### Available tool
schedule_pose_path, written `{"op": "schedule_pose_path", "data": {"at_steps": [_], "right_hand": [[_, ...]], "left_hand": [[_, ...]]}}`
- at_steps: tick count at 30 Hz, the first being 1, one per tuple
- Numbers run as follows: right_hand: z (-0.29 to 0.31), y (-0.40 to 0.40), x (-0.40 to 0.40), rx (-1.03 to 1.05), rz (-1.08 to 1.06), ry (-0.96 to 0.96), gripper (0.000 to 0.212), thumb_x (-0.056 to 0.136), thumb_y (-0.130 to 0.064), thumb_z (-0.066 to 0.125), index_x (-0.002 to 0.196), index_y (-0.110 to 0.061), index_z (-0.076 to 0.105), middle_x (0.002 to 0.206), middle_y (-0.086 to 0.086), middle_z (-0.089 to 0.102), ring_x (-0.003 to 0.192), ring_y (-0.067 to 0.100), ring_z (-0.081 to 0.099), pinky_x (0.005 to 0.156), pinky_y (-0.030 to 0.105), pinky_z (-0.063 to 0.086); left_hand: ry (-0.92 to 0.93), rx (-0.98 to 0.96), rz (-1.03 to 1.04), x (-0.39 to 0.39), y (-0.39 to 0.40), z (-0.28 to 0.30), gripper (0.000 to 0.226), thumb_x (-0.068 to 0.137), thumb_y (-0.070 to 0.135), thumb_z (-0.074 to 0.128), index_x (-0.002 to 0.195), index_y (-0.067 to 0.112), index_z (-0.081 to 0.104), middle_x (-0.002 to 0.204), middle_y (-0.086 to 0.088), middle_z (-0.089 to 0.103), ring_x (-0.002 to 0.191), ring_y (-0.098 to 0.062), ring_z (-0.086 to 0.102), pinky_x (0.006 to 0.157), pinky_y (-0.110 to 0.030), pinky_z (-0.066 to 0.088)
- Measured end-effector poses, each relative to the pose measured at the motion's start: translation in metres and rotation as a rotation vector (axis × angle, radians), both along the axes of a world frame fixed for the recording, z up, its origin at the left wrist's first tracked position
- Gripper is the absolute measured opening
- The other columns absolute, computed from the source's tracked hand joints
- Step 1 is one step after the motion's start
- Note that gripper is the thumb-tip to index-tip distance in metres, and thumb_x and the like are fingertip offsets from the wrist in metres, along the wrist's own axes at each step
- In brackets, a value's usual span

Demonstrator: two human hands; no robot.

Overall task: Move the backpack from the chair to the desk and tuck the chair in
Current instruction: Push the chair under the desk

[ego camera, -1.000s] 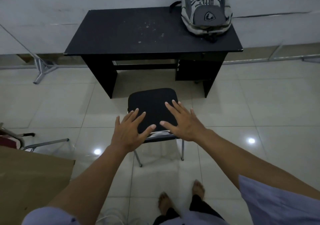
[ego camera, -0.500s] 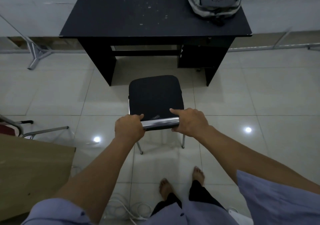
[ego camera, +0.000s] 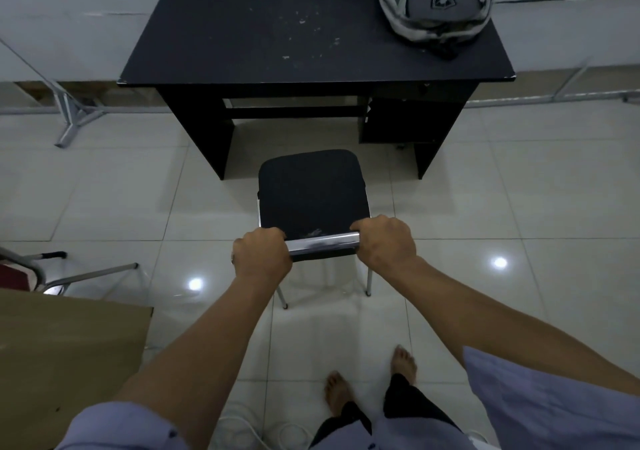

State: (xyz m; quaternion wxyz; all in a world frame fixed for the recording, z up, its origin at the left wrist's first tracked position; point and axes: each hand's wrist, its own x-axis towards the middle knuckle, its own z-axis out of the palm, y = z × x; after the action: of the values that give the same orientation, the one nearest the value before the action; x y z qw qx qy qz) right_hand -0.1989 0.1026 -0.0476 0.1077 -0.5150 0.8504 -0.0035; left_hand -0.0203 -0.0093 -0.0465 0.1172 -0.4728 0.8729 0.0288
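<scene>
The backpack [ego camera: 435, 3] sits on the desk [ego camera: 263, 34], at its far right corner against the wall, so the first half of the task looks done. What remains is the chair [ego camera: 311, 193], which stands on the tiled floor [ego camera: 519, 207] just in front of the desk, lined up with the open kneehole between the desk's left leg panel and its right-hand cabinet. The front edge of the seat is near the desk's front but not yet under it.

Both hands are closed on the chrome bar [ego camera: 322, 243] at the near edge of the chair. The left hand [ego camera: 261, 257] wraps the bar's left end and the right hand [ego camera: 386, 242] its right end, knuckles up, with the bright metal showing between them. Holding the two ends gives even control, so a push should send the chair straight toward the desk rather than swinging it to one side. The arms reach forward, well extended, which suits a push.

The seat is bare, so nothing can slide off. The likely snag is a chair leg or seat corner catching the cabinet if the push drifts right of the kneehole.
</scene>
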Motion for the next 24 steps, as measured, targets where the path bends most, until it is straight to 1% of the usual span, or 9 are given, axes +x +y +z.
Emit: {"op": "schedule_pose_path", "data": {"at_steps": [3,7,11,15,18,20,24], "right_hand": [[0.002,-0.017,-0.008,-0.001,-0.007,-0.01,0.016,0.086,-0.02,0.072,0.1,-0.028,0.074,0.079,-0.002,0.071,0.071,0.022,0.067,0.069,0.032,0.057],[0.002,-0.042,-0.026,-0.009,-0.003,0.003,0.015,0.087,-0.022,0.071,0.099,-0.029,0.074,0.078,-0.002,0.07,0.07,0.02,0.065,0.066,0.03,0.053],[0.002,-0.072,-0.045,-0.007,0.018,-0.013,0.016,0.087,-0.025,0.071,0.102,-0.029,0.074,0.081,-0.002,0.072,0.074,0.02,0.067,0.072,0.034,0.057],[-0.002,-0.11,-0.066,-0.007,0.027,0.0,0.013,0.085,-0.026,0.072,0.098,-0.029,0.073,0.077,-0.002,0.07,0.072,0.021,0.067,0.069,0.033,0.058],[-0.003,-0.137,-0.079,-0.014,0.022,-0.021,0.013,0.085,-0.026,0.072,0.098,-0.029,0.073,0.077,-0.002,0.069,0.071,0.021,0.067,0.07,0.035,0.059],[-0.005,-0.152,-0.085,-0.023,0.014,-0.03,0.015,0.083,-0.025,0.073,0.097,-0.029,0.073,0.075,-0.002,0.067,0.07,0.022,0.066,0.067,0.034,0.058],[-0.009,-0.179,-0.095,-0.03,0.004,-0.014,0.016,0.082,-0.023,0.074,0.097,-0.029,0.073,0.066,-0.005,0.055,0.061,0.019,0.055,0.061,0.03,0.052]], "left_hand": [[-0.004,-0.015,-0.014,-0.012,-0.017,0.002,0.019,0.085,0.033,0.07,0.101,0.024,0.074,0.083,-0.002,0.069,0.076,-0.025,0.068,0.074,-0.037,0.059],[0.019,-0.014,-0.007,-0.029,-0.042,0.001,0.02,0.085,0.032,0.07,0.103,0.023,0.074,0.085,-0.002,0.07,0.077,-0.025,0.068,0.076,-0.038,0.059],[0.041,-0.025,0.009,-0.045,-0.07,-0.003,0.019,0.084,0.034,0.071,0.1,0.023,0.074,0.082,-0.002,0.068,0.074,-0.024,0.067,0.07,-0.034,0.055],[0.029,-0.036,0.033,-0.061,-0.103,-0.003,0.017,0.082,0.033,0.073,0.094,0.022,0.073,0.079,-0.002,0.066,0.072,-0.025,0.066,0.064,-0.032,0.051],[0.026,-0.043,0.037,-0.075,-0.13,-0.002,0.02,0.081,0.036,0.076,0.097,0.023,0.075,0.077,0.0,0.064,0.069,-0.023,0.063,0.062,-0.03,0.049],[0.03,-0.038,0.036,-0.083,-0.147,-0.002,0.023,0.081,0.037,0.076,0.1,0.024,0.076,0.079,-0.001,0.068,0.072,-0.023,0.066,0.064,-0.031,0.052],[0.036,-0.033,0.032,-0.096,-0.178,0.002,0.024,0.082,0.038,0.077,0.101,0.025,0.076,0.081,-0.001,0.07,0.074,-0.022,0.067,0.066,-0.031,0.053]]}}
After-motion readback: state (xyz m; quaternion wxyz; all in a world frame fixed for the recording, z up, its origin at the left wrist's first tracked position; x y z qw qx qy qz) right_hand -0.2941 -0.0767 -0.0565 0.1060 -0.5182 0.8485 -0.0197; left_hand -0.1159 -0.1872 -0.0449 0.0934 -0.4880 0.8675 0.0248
